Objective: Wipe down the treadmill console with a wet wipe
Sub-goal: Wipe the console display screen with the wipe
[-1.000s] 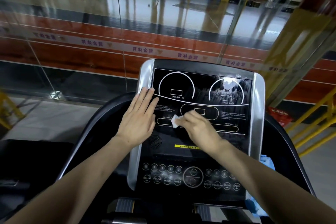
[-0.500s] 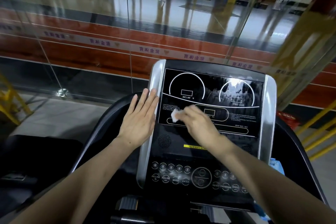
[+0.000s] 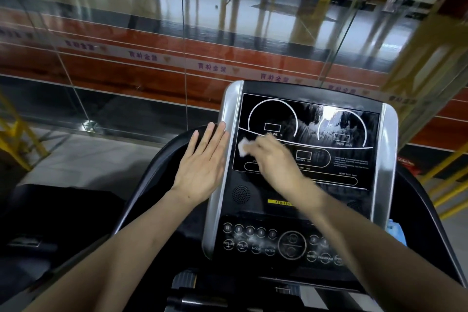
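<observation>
Right hand [image 3: 276, 159] presses a small bunched wet wipe [image 3: 243, 146] against the left edge of the treadmill console [image 3: 316, 134] display, just below the INCLINE dial. Its fingers are curled shut around the wad. Left hand [image 3: 205, 162] lies flat, fingers spread and holding nothing, on the silver side trim [image 3: 222, 159].

Handling, judged: wipe is light, soft, limp and damp; best held bunched under the fingertips so it does not roll. Glossy panel looks hard and slick; streaks on the right half suggest wet film.

Legible: "INCLINE %", "SPEED km/h", "DISTANCE", "HEART RATE". Buttons: "INCLINE +", "INCLINE -", "ENTER", "RESET", "PROGRAM". Yellow sticker [image 3: 279, 202] starts "ALWAYS". No brand readable.
</observation>
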`<action>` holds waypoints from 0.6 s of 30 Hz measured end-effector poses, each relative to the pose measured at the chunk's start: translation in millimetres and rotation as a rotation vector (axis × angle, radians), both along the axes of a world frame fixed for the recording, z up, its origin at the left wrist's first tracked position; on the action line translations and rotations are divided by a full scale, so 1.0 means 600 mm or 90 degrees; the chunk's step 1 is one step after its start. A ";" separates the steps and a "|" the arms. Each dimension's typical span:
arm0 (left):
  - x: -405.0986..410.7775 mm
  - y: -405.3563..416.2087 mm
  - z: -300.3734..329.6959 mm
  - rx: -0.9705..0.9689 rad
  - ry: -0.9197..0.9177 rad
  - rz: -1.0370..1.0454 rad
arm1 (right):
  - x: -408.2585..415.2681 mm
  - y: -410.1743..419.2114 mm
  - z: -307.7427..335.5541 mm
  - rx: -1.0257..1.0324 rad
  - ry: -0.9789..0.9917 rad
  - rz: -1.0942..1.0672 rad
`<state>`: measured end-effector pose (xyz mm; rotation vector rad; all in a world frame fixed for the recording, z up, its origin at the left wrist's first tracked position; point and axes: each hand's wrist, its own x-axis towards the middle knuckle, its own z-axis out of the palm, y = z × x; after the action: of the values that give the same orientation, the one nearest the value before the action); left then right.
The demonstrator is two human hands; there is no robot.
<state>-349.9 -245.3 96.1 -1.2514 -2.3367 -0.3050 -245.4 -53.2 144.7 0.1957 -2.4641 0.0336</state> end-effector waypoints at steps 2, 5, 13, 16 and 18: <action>-0.002 -0.004 0.001 -0.008 0.002 0.000 | -0.057 0.014 0.043 -0.027 0.049 -0.059; -0.005 -0.008 0.001 -0.022 0.005 0.000 | -0.094 0.016 0.060 -0.052 0.070 -0.143; -0.011 -0.010 0.000 -0.029 0.002 -0.001 | 0.034 -0.048 -0.058 -0.010 -0.021 0.029; -0.008 -0.008 0.001 -0.033 -0.010 0.003 | -0.025 -0.015 0.002 0.004 0.011 -0.009; -0.007 -0.008 0.001 -0.035 -0.018 0.004 | -0.076 0.010 0.048 -0.017 0.062 -0.071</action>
<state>-354.1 -250.3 96.7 -1.2736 -2.3864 -0.2594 -291.0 -47.0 173.3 0.0475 -2.3725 0.0089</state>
